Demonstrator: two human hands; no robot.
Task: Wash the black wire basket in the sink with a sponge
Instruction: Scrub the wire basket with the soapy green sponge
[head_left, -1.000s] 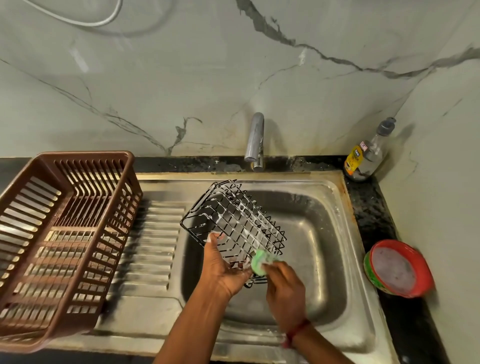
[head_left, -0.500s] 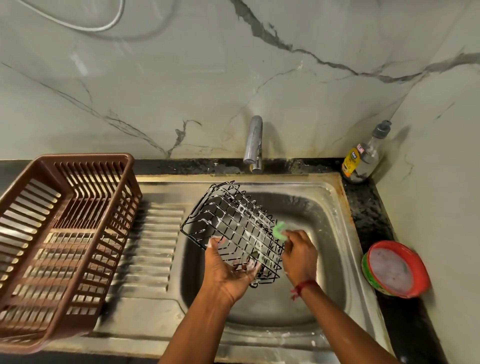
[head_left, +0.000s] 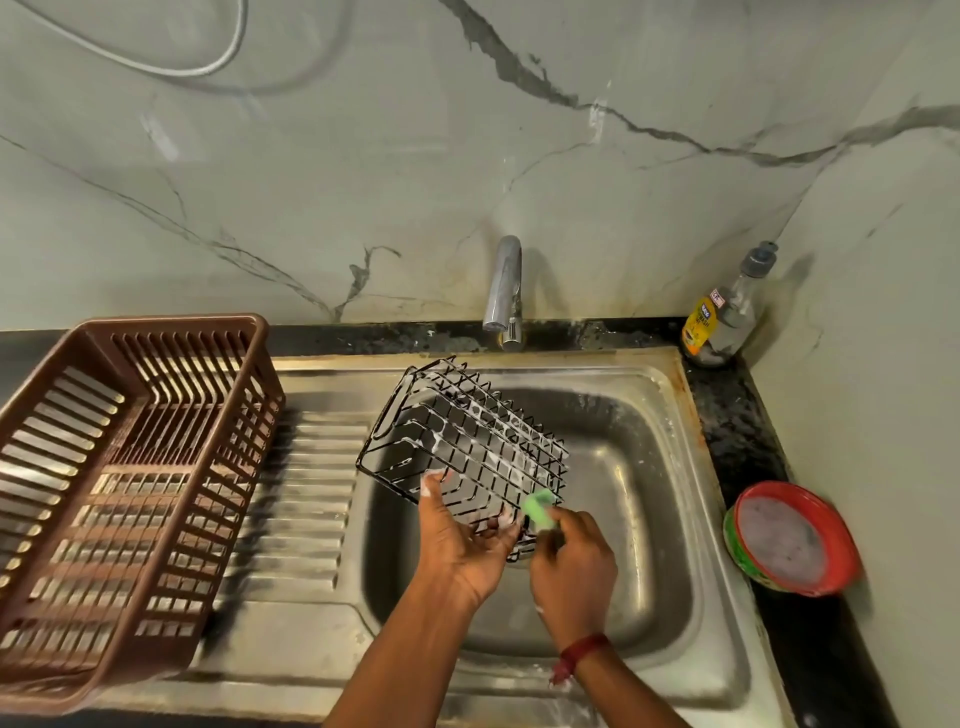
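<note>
Black wire basket (head_left: 462, 447) held tilted over the bowl of the sink (head_left: 639, 488), raised off the bottom, far end toward the tap (head_left: 503, 291). White suds streaked along many wires, so soaping well under way; near right corner under the scrub just now. No water from the tap, no rinse yet to judge by the foam, so rinsing and setting aside probably left to do.

Green sponge (head_left: 537, 512) pressed against the basket's near right edge, pinched in the fingers of the right hand (head_left: 574, 566), closed around it. Right wrist bent up from below, a red thread band (head_left: 576, 652) around it. Left hand (head_left: 462, 540) under the near edge, palm up, fingers curled through and around the wires, closed on the basket and bearing its weight; foam on the fingertips.

Brown plastic drying rack (head_left: 124, 499) on the ribbed drainboard to the left, apart from the basket. Soap bottle (head_left: 724, 312) in the back right corner, red-rimmed tub (head_left: 792, 538) on the dark counter at right.
</note>
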